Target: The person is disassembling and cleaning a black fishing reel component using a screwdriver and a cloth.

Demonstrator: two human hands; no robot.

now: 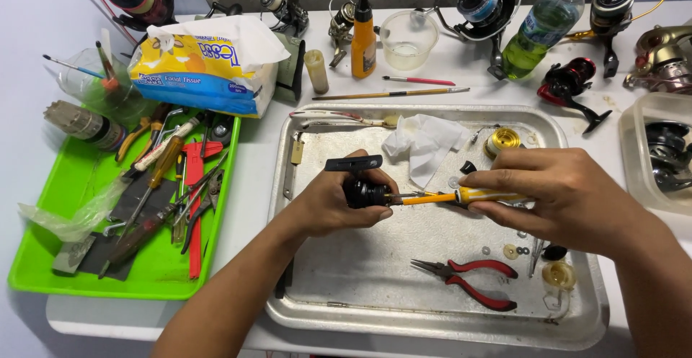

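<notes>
Over the middle of a dented metal tray (432, 315), left hand (335, 203) with fingers clamped around a small black reel part (364, 192), held just above the tray floor. Right hand (569, 196) opposite, fingers closed on the yellow handle of a screwdriver (461, 197), orange shaft level and tip set into the black part. Open room on the tray mostly toward the near left corner; bare scratched metal there, raised rim all round. Nearer the front, red-handled pliers (468, 282) lying flat, well apart from both hands. Behind the hands, a crumpled white tissue (425, 145) and a gold spool (502, 142); small washers (510, 251) and a translucent round piece (559, 275) scattered by the right wrist. Tray resting on a white bench (252, 178), near edge of tray close to the bench edge. To the left, a bright green plastic tray (43, 271) crowded with screwdrivers, pliers and cutters, tight against a soft tissue pack (209, 62). Along the far side, beneath a rough grey wall: an orange bottle with black nozzle (363, 41), a clear plastic cup (408, 38), a green-tinted water bottle (544, 26), thin brushes and several fishing reels, glossy black, red and gold. At the right edge, a clear plastic box (645, 170) with a dark reel inside.
</notes>
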